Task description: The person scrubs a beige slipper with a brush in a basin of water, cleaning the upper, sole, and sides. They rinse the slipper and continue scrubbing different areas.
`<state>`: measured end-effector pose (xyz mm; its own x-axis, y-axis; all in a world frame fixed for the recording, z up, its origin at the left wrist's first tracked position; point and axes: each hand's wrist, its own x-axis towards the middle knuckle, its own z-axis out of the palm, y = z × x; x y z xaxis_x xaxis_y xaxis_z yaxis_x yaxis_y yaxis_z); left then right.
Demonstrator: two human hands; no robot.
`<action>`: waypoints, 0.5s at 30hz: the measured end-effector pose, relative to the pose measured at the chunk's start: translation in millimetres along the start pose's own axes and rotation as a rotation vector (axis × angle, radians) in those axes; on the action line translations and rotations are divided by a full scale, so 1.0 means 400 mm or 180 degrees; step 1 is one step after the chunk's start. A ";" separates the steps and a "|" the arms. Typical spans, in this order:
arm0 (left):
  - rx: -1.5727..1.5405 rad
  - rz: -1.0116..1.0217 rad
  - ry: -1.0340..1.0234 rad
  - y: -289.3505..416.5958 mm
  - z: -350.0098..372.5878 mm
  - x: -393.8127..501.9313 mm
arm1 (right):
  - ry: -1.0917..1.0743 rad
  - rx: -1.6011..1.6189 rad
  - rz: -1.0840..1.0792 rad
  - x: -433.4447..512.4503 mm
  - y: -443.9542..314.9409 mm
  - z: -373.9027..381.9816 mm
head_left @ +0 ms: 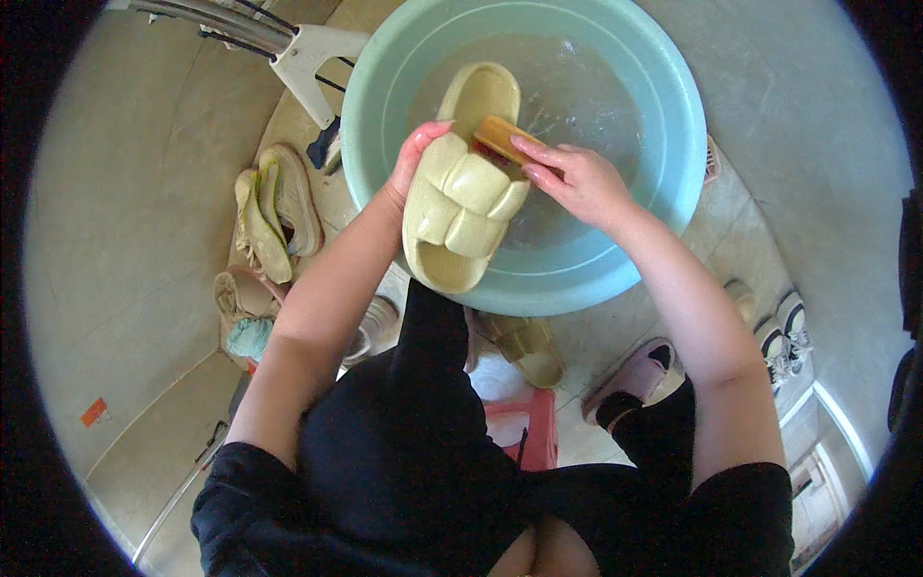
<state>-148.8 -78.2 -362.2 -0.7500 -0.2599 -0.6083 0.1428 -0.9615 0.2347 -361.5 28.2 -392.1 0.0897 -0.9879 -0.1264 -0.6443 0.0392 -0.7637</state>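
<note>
My left hand (418, 155) grips a pale yellow-green slide slipper (469, 187) by its side, near the edge of the puffy quilted strap. The slipper is held over the near left part of a light teal plastic basin (674, 144) with cloudy water in the bottom. In my right hand (577, 177) is a wooden-backed scrubbing brush (505, 137), its dark reddish bristles facing down at the strap's opening. Whether the bristles touch the footbed is hard to tell. The fingers of my right hand lie along the brush's back and side.
Left of the basin lie beige shoes (285, 202) with loose insoles and a teal cloth (249, 337). A white-footed metal rack (310, 61) stands at the upper left. Below the basin are an olive slipper (533, 353) and a red plastic stool (544, 425). Black-and-white sneakers (782, 335) sit by the right wall.
</note>
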 end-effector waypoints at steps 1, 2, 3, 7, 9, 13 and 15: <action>0.0128 0.0012 0.0148 -0.008 -0.013 0.006 | -0.0013 -0.0272 0.0096 -0.003 0.010 -0.011; 0.0257 0.0023 0.0295 -0.022 -0.036 0.019 | -0.0027 -0.0544 0.0194 0.001 0.027 -0.037; 0.0398 0.0034 0.0409 -0.027 -0.041 0.035 | -0.0019 -0.0842 0.0302 0.014 0.036 -0.071; -0.0096 0.0044 -0.0285 -0.032 -0.029 0.017 | 0.0328 -0.0637 0.0449 0.036 -0.020 -0.051; -0.0124 0.0066 -0.0012 -0.030 -0.048 0.025 | 0.0103 0.0127 -0.0353 0.000 -0.054 0.008; -0.0442 -0.0134 -0.0484 -0.051 -0.074 0.052 | 0.0326 -0.0831 -0.0091 0.025 -0.010 -0.017; -0.0135 0.0034 -0.0008 -0.068 -0.045 0.060 | 0.0558 -0.0849 0.0964 0.055 -0.001 -0.034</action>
<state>-159.0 -59.7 -396.7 -0.7498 -0.2701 -0.6040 0.1780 -0.9616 0.2089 -369.7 4.5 -386.1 -0.2488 -0.9492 -0.1925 -0.7974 0.3136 -0.5156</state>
